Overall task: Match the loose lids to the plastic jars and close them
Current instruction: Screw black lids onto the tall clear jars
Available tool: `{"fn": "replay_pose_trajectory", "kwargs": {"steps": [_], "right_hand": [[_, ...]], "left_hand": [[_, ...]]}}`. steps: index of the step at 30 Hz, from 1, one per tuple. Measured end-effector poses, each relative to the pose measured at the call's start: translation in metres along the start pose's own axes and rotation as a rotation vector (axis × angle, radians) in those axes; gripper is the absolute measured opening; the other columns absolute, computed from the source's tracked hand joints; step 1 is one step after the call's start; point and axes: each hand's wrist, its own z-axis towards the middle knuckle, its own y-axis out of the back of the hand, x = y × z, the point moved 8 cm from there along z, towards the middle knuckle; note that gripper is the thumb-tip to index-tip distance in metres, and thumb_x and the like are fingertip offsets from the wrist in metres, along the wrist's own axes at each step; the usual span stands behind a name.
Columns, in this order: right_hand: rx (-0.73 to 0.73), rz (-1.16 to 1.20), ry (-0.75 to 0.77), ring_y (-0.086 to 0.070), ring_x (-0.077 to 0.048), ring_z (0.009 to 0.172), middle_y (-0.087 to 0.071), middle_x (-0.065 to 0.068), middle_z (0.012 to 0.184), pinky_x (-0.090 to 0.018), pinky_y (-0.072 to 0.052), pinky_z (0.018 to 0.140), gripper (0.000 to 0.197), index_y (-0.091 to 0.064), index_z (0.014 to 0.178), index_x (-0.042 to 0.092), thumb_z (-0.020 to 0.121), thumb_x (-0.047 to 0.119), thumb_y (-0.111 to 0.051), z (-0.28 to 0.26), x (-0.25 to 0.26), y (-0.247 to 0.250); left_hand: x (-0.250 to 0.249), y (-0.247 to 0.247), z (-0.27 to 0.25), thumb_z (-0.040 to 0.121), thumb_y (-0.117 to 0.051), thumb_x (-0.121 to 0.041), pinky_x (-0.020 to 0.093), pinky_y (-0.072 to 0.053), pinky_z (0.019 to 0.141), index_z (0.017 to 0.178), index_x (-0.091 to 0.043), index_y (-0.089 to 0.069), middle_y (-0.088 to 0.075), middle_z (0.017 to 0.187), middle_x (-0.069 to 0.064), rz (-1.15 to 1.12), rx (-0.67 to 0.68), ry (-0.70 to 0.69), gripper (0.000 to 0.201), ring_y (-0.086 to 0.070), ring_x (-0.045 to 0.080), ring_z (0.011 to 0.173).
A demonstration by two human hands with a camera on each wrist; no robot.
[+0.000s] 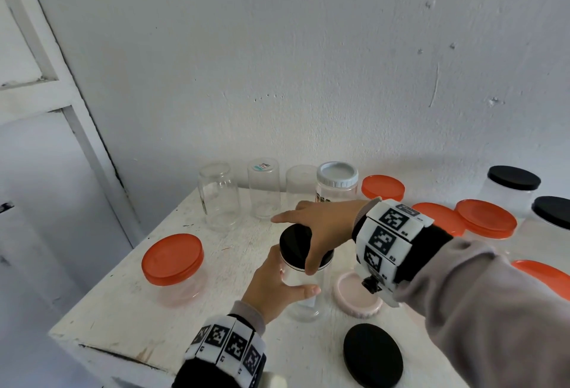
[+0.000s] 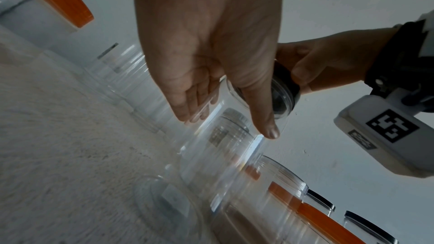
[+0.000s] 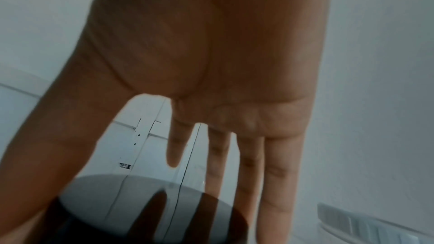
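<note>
Nearest the lens, a loose black lid (image 1: 372, 355) lies flat at the front edge of the white worktop (image 1: 129, 304), and just behind it a pale pink lid (image 1: 354, 293) rests rim up. Between them and the worktop's middle stands the clear plastic jar (image 1: 303, 292), upright, with a black cap (image 1: 296, 241) sitting on its mouth. The left hand (image 1: 277, 284) wraps the jar's body, thumb across the front and the fingers (image 2: 187, 103) round the far side, a firm hold on the clear wall. Over the top comes the right hand (image 1: 324, 227): thumb pressed down the near side of the black cap, palm over it, while the fingers (image 3: 274, 173) stretch out straight and spread past the cap's far edge rather than curling round it. From the left wrist view, that thumb and palm sit against the cap's rim; whether the cap is fully seated I can't tell.

Off to the left stands a squat clear jar with an orange lid (image 1: 172, 254) on it, well apart from the hands. Along the wall behind runs a row of lidless clear jars (image 1: 219, 196), then one with a white ribbed lid (image 1: 337, 174). To the right, several orange lids (image 1: 485, 218) cluster together, and beyond them two jars carry black lids (image 1: 514, 177).
</note>
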Motion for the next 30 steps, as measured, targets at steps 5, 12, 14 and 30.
{"fn": "replay_pose_trajectory", "kwargs": {"steps": [5, 12, 14, 30], "right_hand": [[-0.024, -0.045, 0.078, -0.039, -0.012, 0.115, -0.036, 0.013, 0.115, -0.035, -0.044, 0.096, 0.081, -0.037, 0.142, 0.040, 0.072, 0.044, -0.078, 0.001, 0.007, 0.004], [-0.213, -0.061, -0.088, -0.056, -0.018, 0.092, -0.055, 0.002, 0.100, -0.034, -0.049, 0.078, 0.080, -0.050, 0.117, 0.021, 0.065, 0.082, -0.057, 0.007, -0.004, 0.002], [-0.180, -0.050, -0.103, -0.055, -0.020, 0.098, -0.054, 0.001, 0.108, -0.036, -0.048, 0.083, 0.085, -0.046, 0.125, 0.024, 0.065, 0.083, -0.056, 0.007, -0.006, 0.000], [-0.137, -0.029, -0.067, -0.052, -0.016, 0.095, -0.049, 0.007, 0.102, -0.029, -0.045, 0.071, 0.080, -0.046, 0.126, 0.026, 0.066, 0.076, -0.064, 0.008, -0.004, 0.000]], "left_hand": [[0.004, 0.000, 0.001, 0.054, -0.079, -0.045, 0.030, -0.039, 0.105, 0.124, -0.026, -0.041, -0.056, 0.123, -0.013, -0.002, -0.007, 0.013, 0.082, -0.049, 0.009, 0.120], [0.005, 0.000, 0.002, 0.056, -0.080, -0.042, 0.023, -0.038, 0.098, 0.126, -0.025, -0.045, -0.055, 0.118, -0.014, -0.013, -0.007, -0.007, 0.080, -0.049, 0.008, 0.118], [0.004, 0.000, 0.002, 0.056, -0.080, -0.043, 0.024, -0.038, 0.099, 0.127, -0.025, -0.045, -0.054, 0.118, -0.014, -0.008, -0.007, -0.011, 0.081, -0.049, 0.008, 0.118], [0.006, 0.001, 0.002, 0.060, -0.083, -0.039, 0.017, -0.038, 0.093, 0.118, -0.026, -0.044, -0.057, 0.116, -0.015, -0.008, -0.013, -0.021, 0.071, -0.050, 0.006, 0.116]]}}
